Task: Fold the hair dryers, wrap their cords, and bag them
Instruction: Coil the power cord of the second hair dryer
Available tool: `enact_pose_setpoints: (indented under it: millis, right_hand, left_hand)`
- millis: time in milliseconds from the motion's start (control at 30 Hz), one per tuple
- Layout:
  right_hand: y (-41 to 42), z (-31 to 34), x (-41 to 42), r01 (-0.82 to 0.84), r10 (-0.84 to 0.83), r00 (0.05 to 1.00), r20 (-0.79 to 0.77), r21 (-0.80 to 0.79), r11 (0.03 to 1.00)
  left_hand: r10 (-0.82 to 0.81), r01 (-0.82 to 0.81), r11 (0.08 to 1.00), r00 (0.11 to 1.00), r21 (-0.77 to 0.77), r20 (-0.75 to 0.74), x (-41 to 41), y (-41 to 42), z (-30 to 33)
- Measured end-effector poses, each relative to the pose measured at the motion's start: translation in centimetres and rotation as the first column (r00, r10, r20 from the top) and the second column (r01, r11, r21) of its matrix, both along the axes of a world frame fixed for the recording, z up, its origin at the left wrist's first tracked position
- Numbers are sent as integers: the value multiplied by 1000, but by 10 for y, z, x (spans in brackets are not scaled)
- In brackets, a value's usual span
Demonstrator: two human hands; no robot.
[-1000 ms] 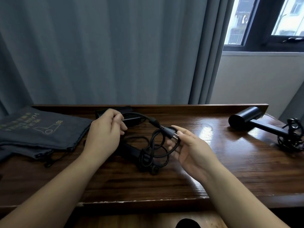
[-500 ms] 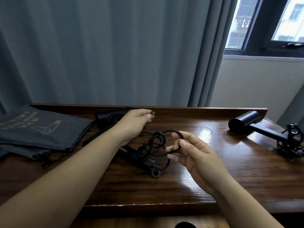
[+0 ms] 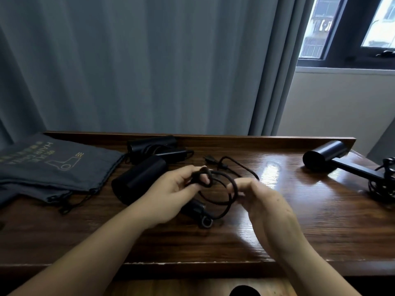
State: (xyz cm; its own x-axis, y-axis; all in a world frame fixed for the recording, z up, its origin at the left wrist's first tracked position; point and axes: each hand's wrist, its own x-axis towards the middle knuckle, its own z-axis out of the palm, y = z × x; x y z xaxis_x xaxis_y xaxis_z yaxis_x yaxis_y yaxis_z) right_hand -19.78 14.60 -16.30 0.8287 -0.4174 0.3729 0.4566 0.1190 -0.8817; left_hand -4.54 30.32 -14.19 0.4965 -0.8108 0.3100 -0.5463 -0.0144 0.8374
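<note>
1. With the left hand (image 3: 171, 189) back from the far side of the counter (image 3: 277, 231), pinching a small bunch of cord (image 3: 224, 201) loops between thumb and fingers (image 3: 204, 178); a half second ago reaching out toward the rear edge, fingertips closed on the plug end.
2. Right hand (image 3: 263, 195) curled round the opposite side of the same large loop, fingers clenched on the cord, the loop stretched between both hands just above the wood; earlier holding that coil alone, palm up and more relaxed.
3. Plug (image 3: 210, 159) now released, lying loose on the counter beyond the hands with a slack run of cord trailing back; a second ago pinched in the right hand.
4. Nearest hair dryer (image 3: 139, 178) lying on its side just beside the left wrist, handle end (image 3: 197, 209) poking out below the loop.
5. Second dryer (image 3: 154, 146) behind it at the back rail, seemingly folded; third dryer (image 3: 324, 155) well apart at the right, handle still straight, cord (image 3: 384, 182) heaped at the counter's right end.
6. Grey drawstring bags (image 3: 53, 165) stacked at the left, nothing bagged in view.
7. Likely meaning: coil being regathered and tightened, tail and plug left to wind in before bagging; well short of halfway
</note>
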Motion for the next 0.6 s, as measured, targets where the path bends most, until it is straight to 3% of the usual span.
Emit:
enact_pose_setpoints:
  millis: [67,100,167,233,300,467,533,600]
  right_hand:
    - [-15,-1,9,330,-360,931,-64,-277,902]
    - [-23,-2,13,388,-458,887,-63,-438,811]
    - [-32,-5,19,307,-465,882,-76,-657,688]
    - [-37,-7,25,194,-422,901,-99,-779,597]
    - [-39,-10,31,100,-347,926,-145,-795,598]
    - [-31,-8,49,-209,35,949,-313,-544,813]
    - [-26,-8,55,-162,-9,955,-296,-550,820]
    - [-27,-5,58,9,-189,957,-220,-629,777]
  left_hand:
    - [-10,-10,995,980,-99,-198,-2,3,4]
    - [-19,-25,987,962,-158,-273,-3,5,7]
    - [-79,-35,965,906,-259,-416,-6,6,11]
    - [-175,-16,941,832,-337,-527,-5,8,13]
    - [-292,10,908,732,-418,-616,0,10,13]
    - [-474,71,848,545,-525,-692,1,4,10]
    - [-464,79,857,546,-509,-698,-4,0,12]
    - [-341,-6,900,611,-435,-714,-9,-3,16]
